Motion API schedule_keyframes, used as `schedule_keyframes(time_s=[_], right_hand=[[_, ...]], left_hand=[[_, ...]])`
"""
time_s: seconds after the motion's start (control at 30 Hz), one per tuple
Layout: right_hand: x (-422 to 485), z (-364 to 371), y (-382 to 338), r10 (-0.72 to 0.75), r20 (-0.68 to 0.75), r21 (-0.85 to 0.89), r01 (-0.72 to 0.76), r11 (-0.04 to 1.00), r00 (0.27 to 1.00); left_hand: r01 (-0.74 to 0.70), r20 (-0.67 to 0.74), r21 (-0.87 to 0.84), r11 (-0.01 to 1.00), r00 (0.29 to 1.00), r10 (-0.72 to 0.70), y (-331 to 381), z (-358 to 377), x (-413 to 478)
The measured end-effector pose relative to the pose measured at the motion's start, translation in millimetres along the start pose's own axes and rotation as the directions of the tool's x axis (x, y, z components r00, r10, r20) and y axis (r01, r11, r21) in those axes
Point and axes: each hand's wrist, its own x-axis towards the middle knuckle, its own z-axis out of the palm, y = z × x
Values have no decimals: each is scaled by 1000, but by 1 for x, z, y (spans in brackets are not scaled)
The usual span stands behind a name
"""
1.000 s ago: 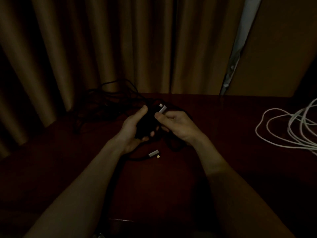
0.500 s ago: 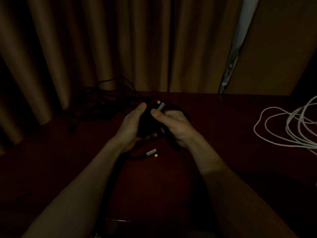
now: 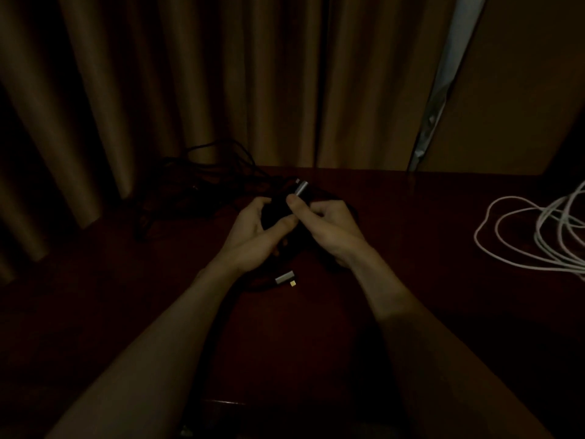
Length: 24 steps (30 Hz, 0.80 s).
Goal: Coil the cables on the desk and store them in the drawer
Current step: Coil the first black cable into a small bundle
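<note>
A black cable bundle (image 3: 277,210) is held between both hands over the middle of the dark red desk (image 3: 411,198). My left hand (image 3: 253,236) cups the bundle from the left. My right hand (image 3: 329,226) pinches the cable just below its silver plug (image 3: 300,187), which points up and away. The cable's other silver plug (image 3: 285,278) lies on the desk below my hands. Most of the bundle is lost in shadow.
A loose tangle of black cables (image 3: 202,182) lies at the back left by the brown curtain (image 3: 221,74). White cable loops (image 3: 538,232) sprawl at the right edge. A drawer is not visible.
My hands have shifted slightly, and the upper silver plug now sticks up farther above my right thumb. The plug on the desk has not moved.
</note>
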Motion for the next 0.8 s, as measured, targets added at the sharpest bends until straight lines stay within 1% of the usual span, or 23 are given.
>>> schedule_keyframes(time_s=[0.13, 0.2, 0.27, 0.37, 0.5, 0.57, 0.63, 0.7, 0.8], right_hand=[[0, 0, 3, -36, 98, 2, 36, 999, 995], [1, -3, 3, -43, 117, -13, 45, 999, 992], [1, -9, 3, -37, 115, -16, 39, 999, 993], [0, -14, 2, -61, 103, -68, 68, 995, 993], [3, -11, 4, -24, 45, -175, 32, 984, 999], [4, -9, 4, -17, 82, -100, 25, 995, 996], [3, -6, 1, -23, 155, 35, 18, 999, 988], [4, -6, 0, -34, 233, 102, 11, 995, 972], [2, -8, 1, -9, 291, 152, -37, 988, 957]], left_hand=[[68, -22, -84, 994, 997, -70, 0, -3, 2], [90, -9, -98, 991, 996, -91, 0, -4, 2], [104, 17, -113, 988, 995, -103, 0, -4, 3], [120, 45, -163, 979, 992, -114, -1, -4, 3], [133, 67, -301, 944, 991, -118, 1, -3, 4], [141, 102, -379, 915, 989, -110, 4, -1, 4], [143, 136, -447, 883, 986, -91, 7, -3, 3], [167, 161, -505, 847, 982, -98, 10, -4, 1], [222, 196, -482, 847, 970, -143, 14, -6, -1]])
